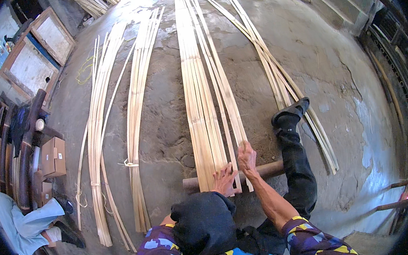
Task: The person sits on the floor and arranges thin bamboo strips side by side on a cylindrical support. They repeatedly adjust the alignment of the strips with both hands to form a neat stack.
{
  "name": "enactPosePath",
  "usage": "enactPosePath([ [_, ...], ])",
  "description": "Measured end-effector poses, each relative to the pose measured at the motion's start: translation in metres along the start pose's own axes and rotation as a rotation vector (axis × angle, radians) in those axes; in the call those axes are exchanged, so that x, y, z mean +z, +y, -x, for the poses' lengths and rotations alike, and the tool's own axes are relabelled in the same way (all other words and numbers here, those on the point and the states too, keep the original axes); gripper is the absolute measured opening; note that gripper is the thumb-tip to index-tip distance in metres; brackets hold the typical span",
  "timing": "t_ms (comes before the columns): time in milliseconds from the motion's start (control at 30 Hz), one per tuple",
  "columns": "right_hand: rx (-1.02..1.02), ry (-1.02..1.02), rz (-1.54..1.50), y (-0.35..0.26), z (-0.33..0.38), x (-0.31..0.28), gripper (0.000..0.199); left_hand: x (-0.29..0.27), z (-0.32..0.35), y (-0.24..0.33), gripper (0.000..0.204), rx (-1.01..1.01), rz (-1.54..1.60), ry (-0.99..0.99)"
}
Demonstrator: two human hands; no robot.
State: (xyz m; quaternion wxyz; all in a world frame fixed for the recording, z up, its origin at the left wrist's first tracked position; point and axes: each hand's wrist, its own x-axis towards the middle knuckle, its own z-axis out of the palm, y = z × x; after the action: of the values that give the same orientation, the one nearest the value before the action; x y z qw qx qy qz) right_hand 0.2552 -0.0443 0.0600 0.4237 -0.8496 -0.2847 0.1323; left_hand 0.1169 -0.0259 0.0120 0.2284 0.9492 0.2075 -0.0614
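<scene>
Long pale bamboo strips point(194, 93) lie side by side before me, their near ends resting across a round brown pole point(270, 170). My left hand point(224, 180) lies on the near ends of these strips with its fingers spread. Just to its right, my right hand point(247, 157) is closed at a separate bamboo strip point(229, 105), which runs away from me along the row. Its fingertips are partly hidden, and the strip looks slightly blurred there. My right foot, in a dark sandal point(290, 112), is on crossed strips point(269, 63) at the right.
Two tied bundles of strips, one farther left point(104, 98) and one nearer point(141, 94), lie on the rough concrete floor point(348, 127). Cardboard boxes point(54, 156) and another person's legs point(40, 222) are at the left edge. Concrete steps point(340, 6) stand at the far right.
</scene>
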Motion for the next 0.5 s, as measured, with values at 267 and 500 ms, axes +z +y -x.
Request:
enactPosePath([
  [267, 0.063, -0.203, -0.097, 0.05, 0.01, 0.062, 0.051, 0.003, 0.013, -0.004, 0.082, 0.085, -0.036, 0.044],
  [500, 0.255, -0.318, -0.242, 0.069, 0.018, 0.076, 0.053, 0.0, 0.018, -0.007, 0.096, 0.108, -0.195, -0.132],
])
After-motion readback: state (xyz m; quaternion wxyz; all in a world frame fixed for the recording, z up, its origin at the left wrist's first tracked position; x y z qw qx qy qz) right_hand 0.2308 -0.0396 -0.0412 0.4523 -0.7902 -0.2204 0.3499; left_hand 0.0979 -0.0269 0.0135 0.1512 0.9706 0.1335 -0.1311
